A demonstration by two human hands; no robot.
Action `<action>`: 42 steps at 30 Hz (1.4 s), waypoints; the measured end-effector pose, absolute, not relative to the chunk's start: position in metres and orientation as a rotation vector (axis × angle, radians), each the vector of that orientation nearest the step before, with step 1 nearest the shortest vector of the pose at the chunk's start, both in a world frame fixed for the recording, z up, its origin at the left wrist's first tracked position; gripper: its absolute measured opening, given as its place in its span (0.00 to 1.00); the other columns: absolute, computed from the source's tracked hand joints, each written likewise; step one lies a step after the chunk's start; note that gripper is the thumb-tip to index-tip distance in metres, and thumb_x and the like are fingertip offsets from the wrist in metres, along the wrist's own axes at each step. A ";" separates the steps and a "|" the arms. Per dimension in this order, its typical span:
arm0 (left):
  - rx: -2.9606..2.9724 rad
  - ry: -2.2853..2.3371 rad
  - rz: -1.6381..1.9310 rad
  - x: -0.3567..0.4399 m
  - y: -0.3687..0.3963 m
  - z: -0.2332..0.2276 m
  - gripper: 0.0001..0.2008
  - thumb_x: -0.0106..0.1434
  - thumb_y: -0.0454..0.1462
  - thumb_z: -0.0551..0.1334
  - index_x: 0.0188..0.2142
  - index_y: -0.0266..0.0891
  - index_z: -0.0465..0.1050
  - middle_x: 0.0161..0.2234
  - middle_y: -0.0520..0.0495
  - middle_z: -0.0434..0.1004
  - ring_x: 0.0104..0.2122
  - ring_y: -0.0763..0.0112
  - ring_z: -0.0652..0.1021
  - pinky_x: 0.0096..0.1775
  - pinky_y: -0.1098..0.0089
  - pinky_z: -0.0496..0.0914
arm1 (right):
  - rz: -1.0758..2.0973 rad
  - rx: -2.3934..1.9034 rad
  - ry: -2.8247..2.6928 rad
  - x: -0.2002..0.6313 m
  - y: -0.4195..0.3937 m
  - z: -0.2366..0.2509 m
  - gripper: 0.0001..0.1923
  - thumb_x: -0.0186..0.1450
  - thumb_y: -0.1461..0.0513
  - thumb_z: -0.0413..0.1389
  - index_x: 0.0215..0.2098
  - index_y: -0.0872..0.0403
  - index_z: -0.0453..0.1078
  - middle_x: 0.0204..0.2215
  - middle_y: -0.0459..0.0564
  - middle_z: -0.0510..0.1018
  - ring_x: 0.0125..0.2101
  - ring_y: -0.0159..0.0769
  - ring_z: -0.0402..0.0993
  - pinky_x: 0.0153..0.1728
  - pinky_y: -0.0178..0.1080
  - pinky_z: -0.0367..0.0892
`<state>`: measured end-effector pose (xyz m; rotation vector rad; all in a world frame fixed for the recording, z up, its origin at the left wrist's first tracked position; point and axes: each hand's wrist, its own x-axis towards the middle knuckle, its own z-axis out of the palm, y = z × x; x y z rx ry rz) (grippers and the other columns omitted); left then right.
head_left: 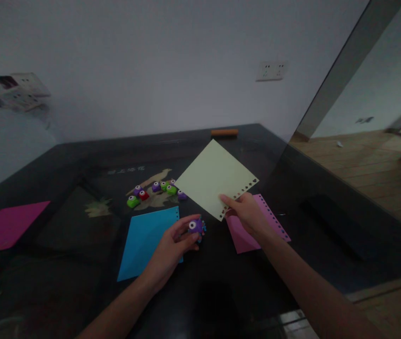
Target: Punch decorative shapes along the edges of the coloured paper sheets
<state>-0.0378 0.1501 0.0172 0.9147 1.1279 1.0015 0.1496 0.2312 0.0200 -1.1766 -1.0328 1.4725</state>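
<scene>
L hand (pixel 172 237) pinches purple gadget (pixel 196 226), R hand (pixel 249 212) pinches cream sheet (pixel 216 175) by holed edge (pixel 246 188), prob. off table (pixel 214 273), gap btwn hands.

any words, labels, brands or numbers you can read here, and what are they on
"上": likely the second in a short row of pale characters on the dark tabletop; the others are too blurred to read.
Cream sheet, blue sheet, pink sheet, magenta sheet: no lettering visible.
Wall sockets: no readable marking.
No brand or number can be made out.
</scene>
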 end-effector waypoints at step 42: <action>1.012 1.182 1.008 -0.039 0.153 0.018 0.17 0.51 0.38 0.67 0.41 0.37 0.70 0.37 0.46 0.76 0.34 0.67 0.74 0.30 0.71 0.67 | 1.351 -1.166 -1.314 0.133 0.210 0.023 0.09 0.51 0.58 0.63 0.25 0.57 0.74 0.25 0.50 0.81 0.25 0.37 0.76 0.29 0.39 0.71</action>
